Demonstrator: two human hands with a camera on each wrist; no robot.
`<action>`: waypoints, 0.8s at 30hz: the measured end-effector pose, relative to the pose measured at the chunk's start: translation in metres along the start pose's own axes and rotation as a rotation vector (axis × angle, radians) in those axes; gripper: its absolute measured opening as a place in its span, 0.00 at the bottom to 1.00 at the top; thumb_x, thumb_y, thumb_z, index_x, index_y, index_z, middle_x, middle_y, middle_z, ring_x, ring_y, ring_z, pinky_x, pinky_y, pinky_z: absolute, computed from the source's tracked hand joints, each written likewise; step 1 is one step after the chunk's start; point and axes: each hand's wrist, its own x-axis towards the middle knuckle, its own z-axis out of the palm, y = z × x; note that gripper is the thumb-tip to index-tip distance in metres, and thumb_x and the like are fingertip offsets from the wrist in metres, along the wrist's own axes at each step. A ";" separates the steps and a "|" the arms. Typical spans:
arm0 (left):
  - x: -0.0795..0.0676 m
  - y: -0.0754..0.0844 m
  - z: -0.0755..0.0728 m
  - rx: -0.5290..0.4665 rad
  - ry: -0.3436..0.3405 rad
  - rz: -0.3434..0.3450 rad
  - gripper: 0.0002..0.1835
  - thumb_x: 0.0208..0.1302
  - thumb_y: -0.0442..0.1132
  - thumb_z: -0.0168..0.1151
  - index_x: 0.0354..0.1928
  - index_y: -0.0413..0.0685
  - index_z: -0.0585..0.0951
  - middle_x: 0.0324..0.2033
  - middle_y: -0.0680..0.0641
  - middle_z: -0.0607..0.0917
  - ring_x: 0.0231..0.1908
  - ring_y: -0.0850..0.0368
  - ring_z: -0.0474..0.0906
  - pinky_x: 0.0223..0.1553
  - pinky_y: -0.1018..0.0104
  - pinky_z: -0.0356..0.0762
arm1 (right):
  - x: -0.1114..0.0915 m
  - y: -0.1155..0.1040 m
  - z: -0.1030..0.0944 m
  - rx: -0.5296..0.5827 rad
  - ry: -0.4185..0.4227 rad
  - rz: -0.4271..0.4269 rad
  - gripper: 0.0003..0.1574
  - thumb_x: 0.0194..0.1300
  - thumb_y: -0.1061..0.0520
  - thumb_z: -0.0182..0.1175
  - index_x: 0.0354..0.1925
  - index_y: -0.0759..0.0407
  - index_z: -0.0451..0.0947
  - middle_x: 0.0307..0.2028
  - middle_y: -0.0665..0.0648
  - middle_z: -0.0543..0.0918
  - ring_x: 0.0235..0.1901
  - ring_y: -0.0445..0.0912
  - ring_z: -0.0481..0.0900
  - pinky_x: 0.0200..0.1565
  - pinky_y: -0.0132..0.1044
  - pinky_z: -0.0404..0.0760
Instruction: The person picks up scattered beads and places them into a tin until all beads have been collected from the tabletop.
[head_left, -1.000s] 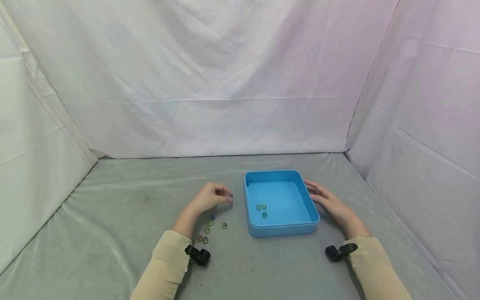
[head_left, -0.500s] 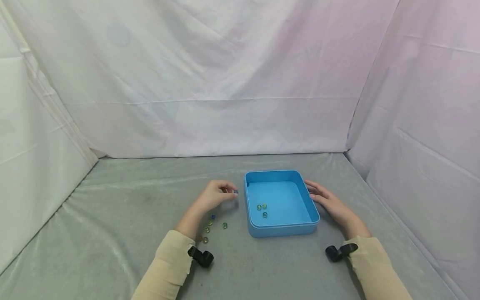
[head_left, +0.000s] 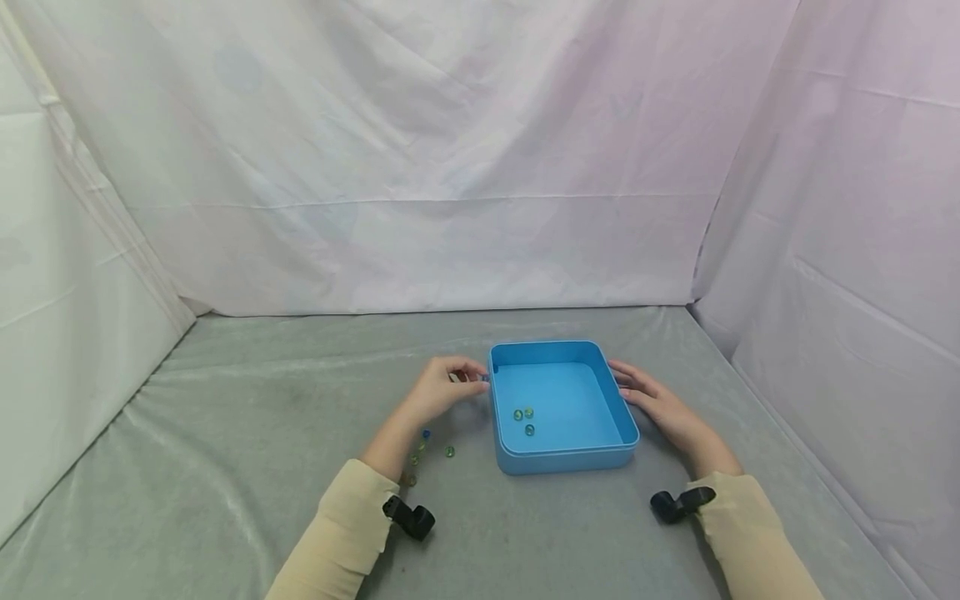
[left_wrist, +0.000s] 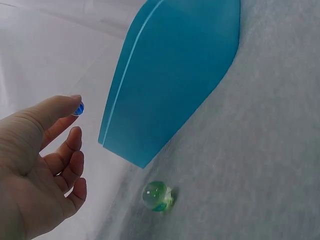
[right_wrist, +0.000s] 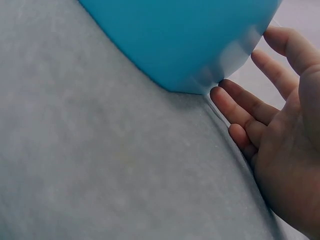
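Note:
Between thumb and forefinger my left hand (head_left: 442,390) pinches a blue glass marble (left_wrist: 78,109), close by the left rim of a square blue tray (head_left: 566,460). The other left fingers curl loosely below it in the left wrist view. Along the tray's right side lies my right hand (head_left: 663,408), its fingertips (right_wrist: 223,82) against the outer wall and its fingers relaxed. Inside the tray are three greenish marbles, one of them a front marble (head_left: 529,430). A green marble (head_left: 450,452) lies on the cloth left of the tray.
Several more marbles, among them a blue marble (head_left: 426,434) and a brownish marble (head_left: 410,480), lie beside my left forearm, partly hidden by it. Grey cloth (head_left: 225,417) covers the table. White curtains (head_left: 450,167) enclose the back and sides.
My left hand has moved right with the blue marble, from the cloth up to the tray's left rim. The right hand and the tray have stayed in place.

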 end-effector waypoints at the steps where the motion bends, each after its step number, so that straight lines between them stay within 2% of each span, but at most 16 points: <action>1: 0.000 0.001 0.001 -0.003 0.001 0.010 0.07 0.59 0.37 0.69 0.40 0.46 0.86 0.28 0.50 0.80 0.34 0.53 0.73 0.31 0.60 0.71 | 0.000 0.000 0.000 0.001 0.000 0.000 0.37 0.73 0.45 0.50 0.74 0.50 0.53 0.70 0.66 0.57 0.69 0.64 0.49 0.59 0.70 0.44; 3: 0.002 0.002 0.004 -0.013 0.002 0.032 0.08 0.59 0.37 0.69 0.40 0.45 0.86 0.28 0.50 0.80 0.33 0.53 0.73 0.31 0.61 0.71 | -0.001 0.000 -0.001 0.004 0.002 0.002 0.37 0.73 0.46 0.50 0.74 0.50 0.52 0.70 0.66 0.57 0.69 0.64 0.49 0.59 0.70 0.44; 5: 0.000 0.011 0.005 -0.021 0.000 0.045 0.09 0.59 0.36 0.68 0.41 0.42 0.85 0.29 0.49 0.80 0.34 0.51 0.74 0.31 0.62 0.71 | -0.001 0.001 -0.002 0.001 0.006 0.006 0.37 0.73 0.45 0.50 0.74 0.50 0.52 0.70 0.66 0.57 0.69 0.65 0.49 0.59 0.70 0.44; 10: 0.004 0.015 0.012 -0.049 0.006 0.060 0.11 0.60 0.34 0.67 0.43 0.37 0.84 0.30 0.47 0.80 0.35 0.49 0.73 0.30 0.63 0.71 | -0.003 0.002 -0.003 -0.011 0.008 0.012 0.38 0.73 0.45 0.50 0.74 0.51 0.52 0.69 0.67 0.57 0.69 0.66 0.49 0.59 0.71 0.45; 12: 0.008 0.009 0.016 -0.056 0.015 0.066 0.11 0.60 0.36 0.68 0.43 0.39 0.84 0.30 0.48 0.80 0.34 0.51 0.73 0.30 0.63 0.71 | -0.004 0.002 -0.003 -0.016 0.006 0.009 0.37 0.73 0.45 0.50 0.74 0.52 0.52 0.69 0.68 0.57 0.69 0.66 0.49 0.59 0.71 0.45; 18: 0.014 0.014 0.022 -0.058 0.027 0.051 0.09 0.60 0.37 0.68 0.42 0.45 0.85 0.29 0.50 0.79 0.34 0.54 0.73 0.30 0.64 0.72 | -0.004 0.003 -0.003 -0.026 0.006 -0.002 0.37 0.74 0.46 0.49 0.74 0.53 0.52 0.69 0.69 0.57 0.68 0.67 0.48 0.58 0.71 0.45; 24: 0.021 0.017 0.028 -0.060 0.028 0.047 0.10 0.60 0.38 0.68 0.42 0.43 0.85 0.29 0.50 0.79 0.34 0.54 0.73 0.29 0.65 0.71 | -0.004 0.002 -0.003 -0.012 0.006 0.001 0.37 0.73 0.46 0.50 0.74 0.52 0.52 0.69 0.67 0.57 0.69 0.65 0.48 0.59 0.70 0.45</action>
